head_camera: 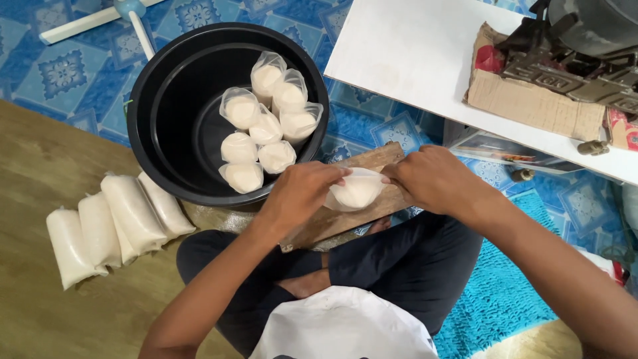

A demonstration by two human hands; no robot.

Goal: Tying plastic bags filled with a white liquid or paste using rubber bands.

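Person sits cross-legged on floor: tan mat left, teal rug (495, 299) right, blue patterned flooring beyond. Left hand (299, 193) and right hand (432, 176) both pinch a small clear bag of white filling (357, 191), held over a wooden board (372, 206) across the knees. Left on the mat: row of long filled bags (113, 223). Beyond the hands: black tub (166, 113) holding eight tied bags. Far right: white table (412, 56) with cardboard and a dark machine.
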